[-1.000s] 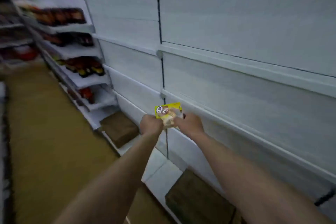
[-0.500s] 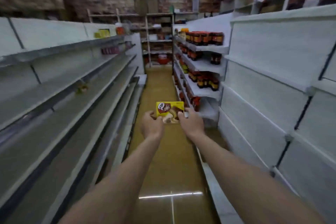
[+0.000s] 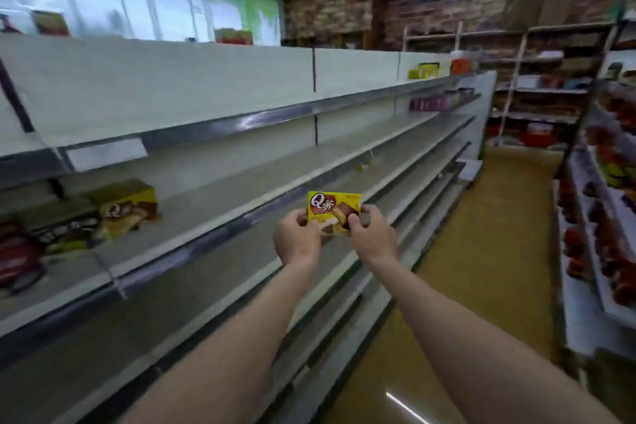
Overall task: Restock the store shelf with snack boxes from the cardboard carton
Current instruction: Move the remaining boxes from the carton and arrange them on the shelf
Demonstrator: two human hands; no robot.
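Two hands pinch one glossy yellow snack box (image 3: 334, 213), flat and rectangular: left hand (image 3: 298, 240) clamped on its left edge, right hand (image 3: 371, 240) on its right. It hangs upright before the metal-edged shelf (image 3: 220, 220), whose bare boards stretch right of stocked boxes (image 3: 124, 208).

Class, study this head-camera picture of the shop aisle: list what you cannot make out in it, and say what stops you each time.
- Yellow cardboard snack box, head view: its lower corners are covered by the left hand and right hand.
- Yellow box on the grey metal shelf at left, and dark packs beside it: lettering smeared by blur.
- Cardboard carton: nowhere in frame.
- Far wooden racks: goods too small to tell.
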